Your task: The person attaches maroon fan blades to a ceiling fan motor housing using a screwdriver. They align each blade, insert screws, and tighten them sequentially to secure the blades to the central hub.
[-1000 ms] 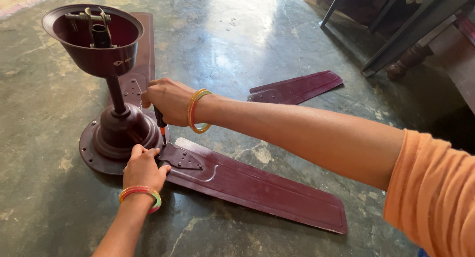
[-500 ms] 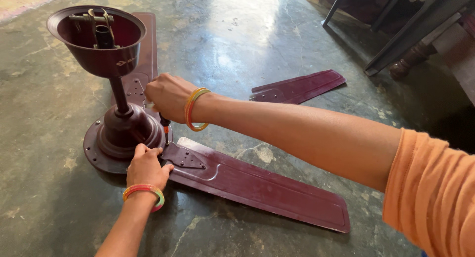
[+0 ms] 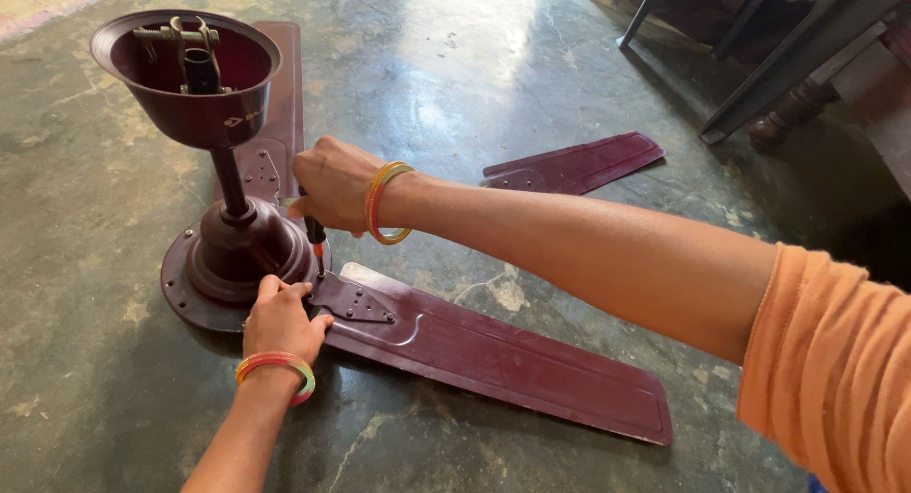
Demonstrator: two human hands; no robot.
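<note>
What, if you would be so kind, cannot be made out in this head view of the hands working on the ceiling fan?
- Screwdriver: its handle is hidden inside the right hand; its tip at the blade bracket is too small to judge.
- Left hand: its fingertips curl out of sight against the motor housing.
- Second blade: partly hidden behind the canopy cup.
- Furniture: cut off by the top right edge.
</note>
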